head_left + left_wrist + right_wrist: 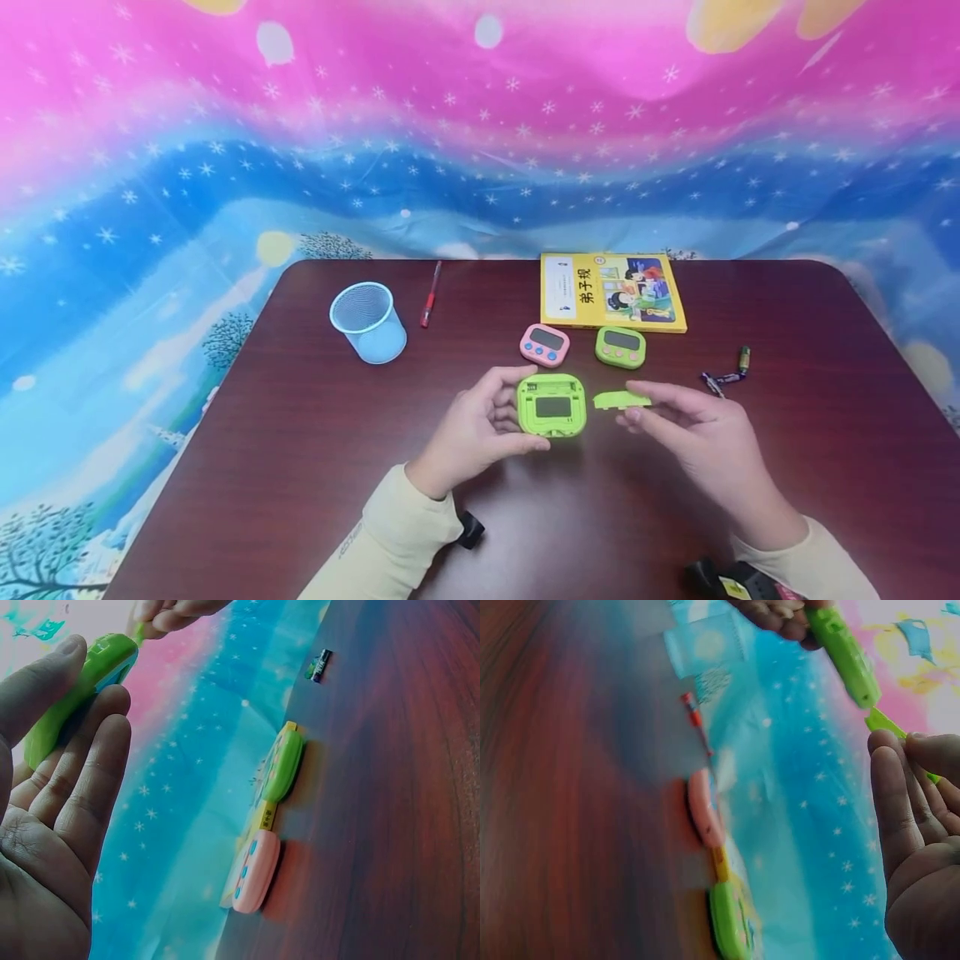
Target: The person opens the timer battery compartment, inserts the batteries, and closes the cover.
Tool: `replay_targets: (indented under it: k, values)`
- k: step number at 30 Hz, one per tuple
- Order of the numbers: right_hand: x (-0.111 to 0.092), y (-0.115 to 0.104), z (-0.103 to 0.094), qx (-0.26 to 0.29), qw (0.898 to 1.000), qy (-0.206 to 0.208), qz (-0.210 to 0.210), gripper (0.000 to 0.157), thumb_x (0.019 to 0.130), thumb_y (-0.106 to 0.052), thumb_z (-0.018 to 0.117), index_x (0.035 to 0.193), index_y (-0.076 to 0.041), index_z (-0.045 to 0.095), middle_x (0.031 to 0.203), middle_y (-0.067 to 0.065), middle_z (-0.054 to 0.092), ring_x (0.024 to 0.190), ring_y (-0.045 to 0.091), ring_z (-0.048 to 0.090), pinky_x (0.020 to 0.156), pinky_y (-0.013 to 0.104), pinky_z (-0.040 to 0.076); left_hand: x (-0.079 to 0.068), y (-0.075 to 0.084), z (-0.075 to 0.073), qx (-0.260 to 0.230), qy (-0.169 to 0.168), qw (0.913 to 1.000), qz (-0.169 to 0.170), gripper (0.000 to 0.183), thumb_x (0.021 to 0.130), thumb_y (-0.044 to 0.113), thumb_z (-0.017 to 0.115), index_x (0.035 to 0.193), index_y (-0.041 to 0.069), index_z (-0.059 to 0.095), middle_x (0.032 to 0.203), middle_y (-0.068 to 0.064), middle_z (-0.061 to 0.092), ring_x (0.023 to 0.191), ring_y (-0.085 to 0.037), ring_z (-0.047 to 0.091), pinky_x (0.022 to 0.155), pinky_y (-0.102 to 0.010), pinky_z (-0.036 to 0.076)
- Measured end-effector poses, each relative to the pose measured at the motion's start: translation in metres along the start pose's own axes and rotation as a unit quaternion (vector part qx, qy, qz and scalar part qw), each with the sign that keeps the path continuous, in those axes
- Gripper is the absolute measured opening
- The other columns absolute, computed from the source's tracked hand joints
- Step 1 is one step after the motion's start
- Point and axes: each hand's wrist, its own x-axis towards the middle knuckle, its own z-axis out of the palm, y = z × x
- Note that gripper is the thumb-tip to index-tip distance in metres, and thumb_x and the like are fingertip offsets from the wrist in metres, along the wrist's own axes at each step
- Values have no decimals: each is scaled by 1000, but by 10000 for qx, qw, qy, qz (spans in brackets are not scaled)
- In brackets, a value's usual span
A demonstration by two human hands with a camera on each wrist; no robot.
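My left hand (477,421) grips a green digital timer (572,407) by its left side, its back turned up and the battery compartment uncovered. A flat green battery cover (621,401) is pinched between thumb and fingers of my right hand (701,429), just right of the timer. In the left wrist view, the held timer (112,664) shows edge-on between thumb and fingers. From the right wrist, the cover (887,722) appears tilted, its end close to the timer's corner (847,660).
Beyond the hands lie a pink timer (545,346) and another green timer (621,347), before a yellow book (555,313). Several small batteries (744,360) lie at right. A blue mesh pen cup (380,340) and red pen (430,300) are at left.
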Motion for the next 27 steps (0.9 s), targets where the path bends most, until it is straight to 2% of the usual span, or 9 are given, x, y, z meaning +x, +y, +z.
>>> replay_targets:
  k: [6,11,16,19,23,27]
  values:
    - [-3,11,-8,-618,9978,-232,53,34,91,-6,74,124,1,69,91,6,77,81,11,74,73,18,59,-1,0,-3,35,31,10000,72,81,73,-3,87,143,7,46,110,-13,72,85,-16,70,79,-35,62]
    - [-3,19,-8,-799,9964,-279,-36,31,90,-2,74,121,1,69,89,8,76,77,10,74,69,20,60,-1,3,-5,98,46,9999,111,82,73,-2,87,143,5,45,111,-12,72,84,-16,71,79,-35,62]
    - [-1,27,-9,-957,9947,-375,9,32,89,-2,74,120,3,69,89,9,75,75,8,73,68,20,59,-2,5,-7,134,90,9998,100,81,73,-2,87,143,8,46,109,-14,72,84,-16,70,80,-35,62]
    - [2,35,-11,-1333,9892,-601,135,33,88,-8,77,119,1,70,87,5,76,75,8,73,68,19,58,-2,6,-8,169,133,9997,112,81,73,-2,87,142,10,47,109,-14,72,84,-16,70,80,-35,62]
    - [7,50,-13,-1974,9753,-941,317,30,87,-15,79,114,-5,72,82,-4,75,72,4,69,63,20,52,-2,6,-9,163,137,9997,142,81,73,-2,87,142,10,47,109,-12,72,84,-16,70,79,-35,62]
    - [11,64,-13,-2421,9643,-1058,177,24,85,-17,82,106,-10,74,77,-9,69,68,2,60,60,23,48,-3,6,-11,141,126,9997,173,80,74,-2,87,143,8,46,110,-15,72,85,-16,70,79,-34,62]
